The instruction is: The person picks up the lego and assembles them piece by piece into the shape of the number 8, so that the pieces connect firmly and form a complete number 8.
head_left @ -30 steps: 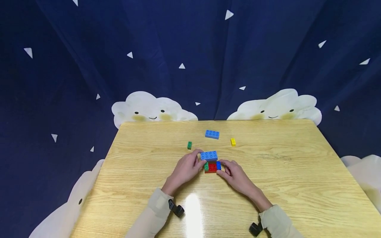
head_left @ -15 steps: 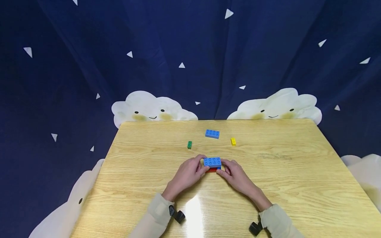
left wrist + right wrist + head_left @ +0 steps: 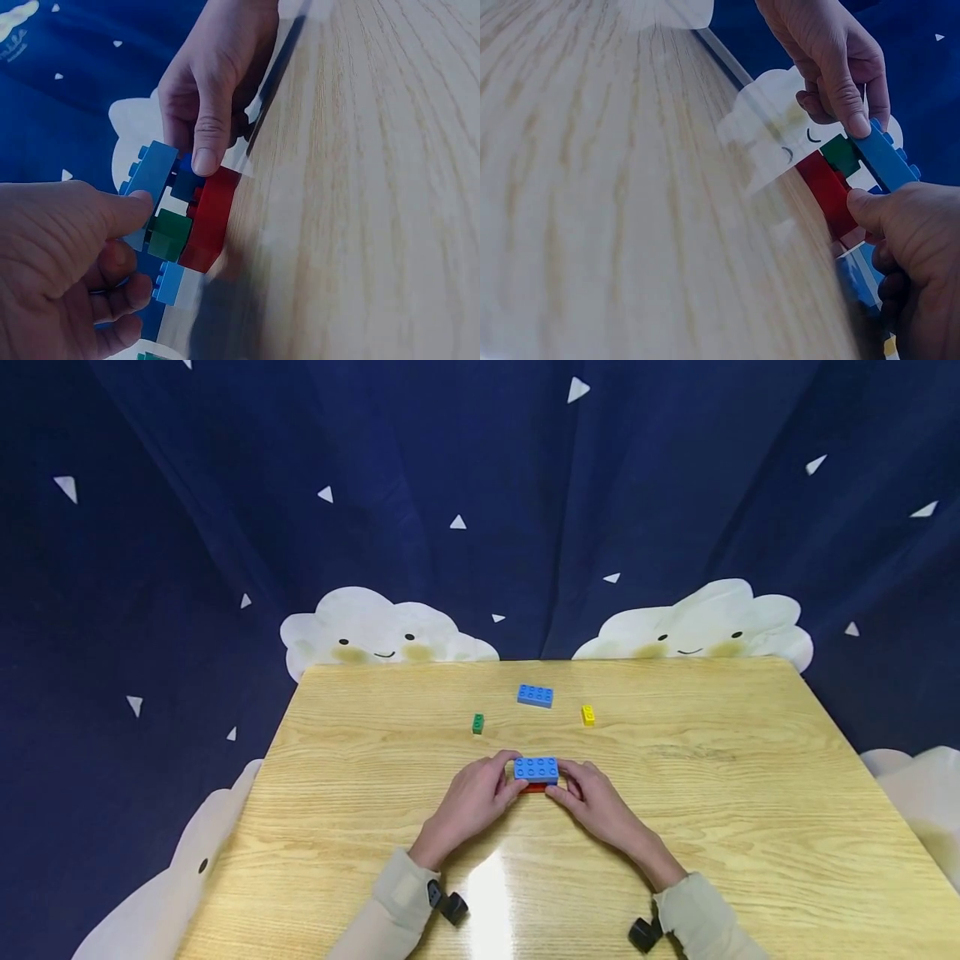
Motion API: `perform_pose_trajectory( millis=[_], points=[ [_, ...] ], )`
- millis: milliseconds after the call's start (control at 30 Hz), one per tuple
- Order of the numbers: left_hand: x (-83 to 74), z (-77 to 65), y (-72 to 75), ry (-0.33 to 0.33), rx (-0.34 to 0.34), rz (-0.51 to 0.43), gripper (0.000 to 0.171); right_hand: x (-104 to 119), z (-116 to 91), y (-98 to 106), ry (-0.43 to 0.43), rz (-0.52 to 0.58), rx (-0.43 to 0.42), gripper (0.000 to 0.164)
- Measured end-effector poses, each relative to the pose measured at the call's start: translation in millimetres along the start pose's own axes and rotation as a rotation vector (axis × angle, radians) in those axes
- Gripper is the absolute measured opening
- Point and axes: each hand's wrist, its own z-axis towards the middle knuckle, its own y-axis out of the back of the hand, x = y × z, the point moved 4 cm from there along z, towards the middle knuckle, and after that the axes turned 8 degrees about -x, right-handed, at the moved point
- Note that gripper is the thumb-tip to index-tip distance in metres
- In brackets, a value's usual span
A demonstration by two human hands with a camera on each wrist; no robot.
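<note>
My left hand [image 3: 476,795] pinches a light blue eight-stud toy brick [image 3: 536,769] between thumb and fingers. Below it lies a red brick [image 3: 211,217] on the table, bearing a small green brick [image 3: 169,236] at its left end and a small dark blue brick [image 3: 186,184] at its right. The light blue brick spans both, level, with a narrow gap in the left wrist view; whether it is seated I cannot tell. My right hand [image 3: 600,807] pinches the dark blue brick at the right end, its thumb low by the red brick [image 3: 826,193].
Farther back on the wooden table [image 3: 360,735] lie another light blue brick [image 3: 535,697], a small green brick [image 3: 477,724] and a small yellow brick [image 3: 588,716]. A dark blue curtain [image 3: 420,468] with white clouds hangs behind the table's far edge.
My left hand has brought the light blue brick toward me and slightly right, over the green and dark blue bricks, now covering them from above. The right hand has stayed in place.
</note>
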Motion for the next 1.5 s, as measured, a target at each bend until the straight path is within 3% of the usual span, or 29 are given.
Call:
perform_pose_trajectory(
  millis=[933,1167,1500],
  points=[
    [-0.3,4.8,4.1,-0.010,0.045,0.025,0.040,6.1,4.7,10.0,-0.004,0.010,0.016,0.049],
    [2.1,4.7,2.4,-0.035,0.025,0.032,0.040,17.5,10.6,22.7,0.041,0.036,0.006,0.045],
    [4.7,4.7,-0.4,-0.076,0.004,0.040,0.039,23.5,13.3,26.6,0.008,-0.014,0.037,0.038]
  ],
)
